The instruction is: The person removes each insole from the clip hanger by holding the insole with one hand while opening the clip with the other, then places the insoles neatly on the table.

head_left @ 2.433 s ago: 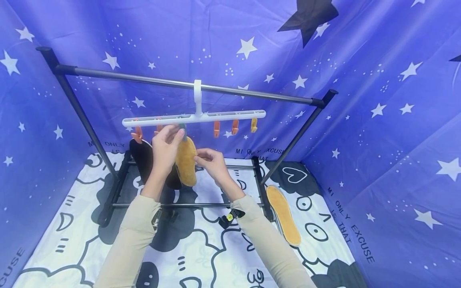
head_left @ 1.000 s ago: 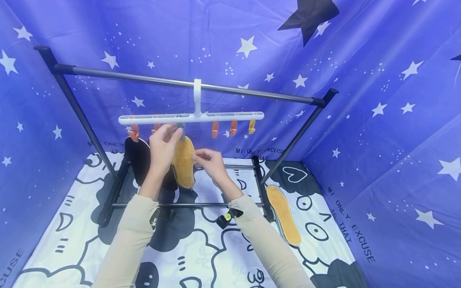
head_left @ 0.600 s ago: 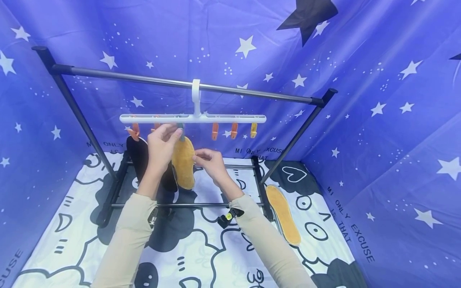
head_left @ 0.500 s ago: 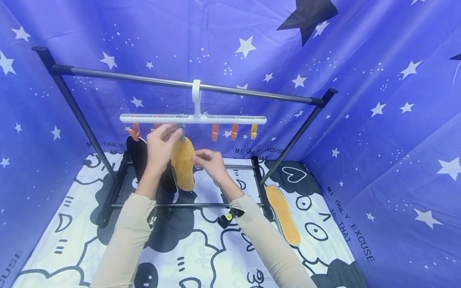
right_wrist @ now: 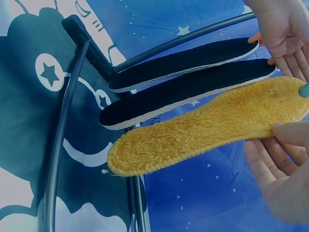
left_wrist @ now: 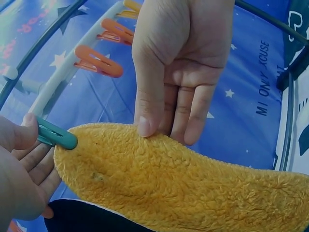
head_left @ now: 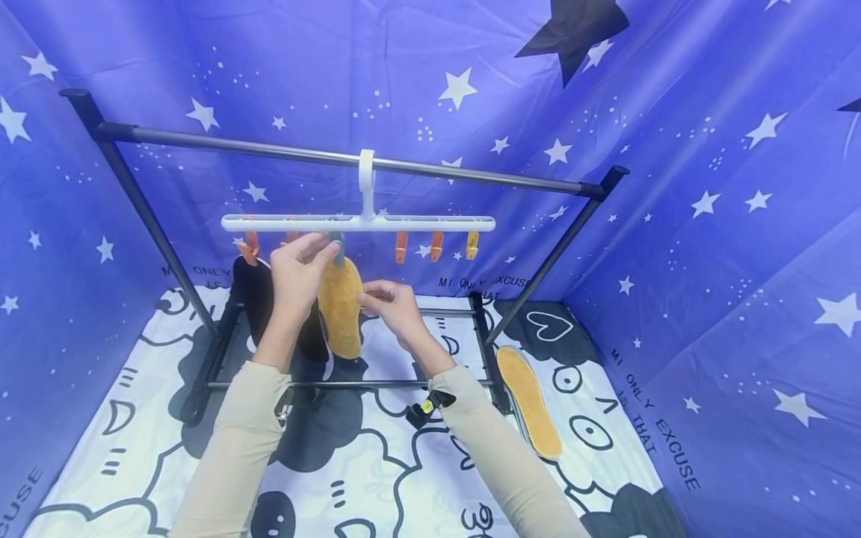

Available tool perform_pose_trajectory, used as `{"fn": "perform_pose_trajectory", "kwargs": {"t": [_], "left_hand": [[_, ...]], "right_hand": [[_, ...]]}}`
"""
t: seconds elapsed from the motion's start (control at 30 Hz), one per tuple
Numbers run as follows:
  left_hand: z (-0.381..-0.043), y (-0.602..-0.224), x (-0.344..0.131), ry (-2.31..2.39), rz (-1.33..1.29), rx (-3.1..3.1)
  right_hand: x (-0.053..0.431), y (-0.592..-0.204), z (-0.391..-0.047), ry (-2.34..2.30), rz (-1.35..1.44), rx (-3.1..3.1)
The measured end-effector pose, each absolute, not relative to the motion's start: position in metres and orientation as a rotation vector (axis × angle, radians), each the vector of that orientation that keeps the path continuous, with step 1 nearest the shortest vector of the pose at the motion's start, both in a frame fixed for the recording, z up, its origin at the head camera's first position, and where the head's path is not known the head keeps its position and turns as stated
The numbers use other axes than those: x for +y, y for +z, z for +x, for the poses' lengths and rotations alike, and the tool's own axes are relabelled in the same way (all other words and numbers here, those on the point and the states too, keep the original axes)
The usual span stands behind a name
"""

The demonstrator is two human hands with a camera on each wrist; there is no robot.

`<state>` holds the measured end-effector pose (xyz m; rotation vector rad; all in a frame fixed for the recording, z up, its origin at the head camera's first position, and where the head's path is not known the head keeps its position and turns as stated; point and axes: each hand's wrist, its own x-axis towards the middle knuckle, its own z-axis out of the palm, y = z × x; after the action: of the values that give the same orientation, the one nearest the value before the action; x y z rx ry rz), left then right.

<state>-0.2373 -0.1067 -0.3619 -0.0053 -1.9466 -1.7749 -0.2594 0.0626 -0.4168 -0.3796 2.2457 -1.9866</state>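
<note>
At the bottom of the head view, two pale sleeves [head_left: 235, 448] reached up over a black-and-white patterned cloth [head_left: 377, 486]. Right of centre in the lower half of that view, a second yellow insole [head_left: 529, 403] lay on the cloth, just beside the rack's foot.

Near the centre, the right hand [head_left: 397, 306] had its grip on the side edge of the yellow insole [head_left: 341, 314], pinching it between thumb and fingers. The left hand [head_left: 296, 269], left of centre, had its grip on a green clip [left_wrist: 58, 134], thumb against it; the clip's lower end overlapped the insole's upper end. The yellow insole hung lengthwise below the clip, fluffy face toward the head camera.

Left of it, partly behind the left hand and forearm, two black insoles [right_wrist: 193, 94] with pale edges hung from orange clips [head_left: 249, 246]. Two empty orange clips [head_left: 436, 245] and a yellow clip [head_left: 472, 244] dangled right of centre. All hung from a white hanger [head_left: 424, 223], hooked over the rail of a dark rack [head_left: 471, 174]. Behind stood a blue star-printed curtain [head_left: 773, 246].
</note>
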Motion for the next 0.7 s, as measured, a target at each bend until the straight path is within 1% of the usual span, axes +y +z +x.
{"fn": "perform_pose_trajectory", "kwargs": {"t": [0.3, 0.7], "left_hand": [[-0.2371, -0.3590, -0.1066, -1.774, 0.042, -1.937], [-0.2342, -0.3553, -0.1117, -1.809, 0.015, -1.994]], "right_hand": [[0.0611, -0.4156, -0.2568, -1.965, -0.380, 2.255], [0.0600, -0.4185, -0.2567, -1.989, -0.370, 2.229]]}}
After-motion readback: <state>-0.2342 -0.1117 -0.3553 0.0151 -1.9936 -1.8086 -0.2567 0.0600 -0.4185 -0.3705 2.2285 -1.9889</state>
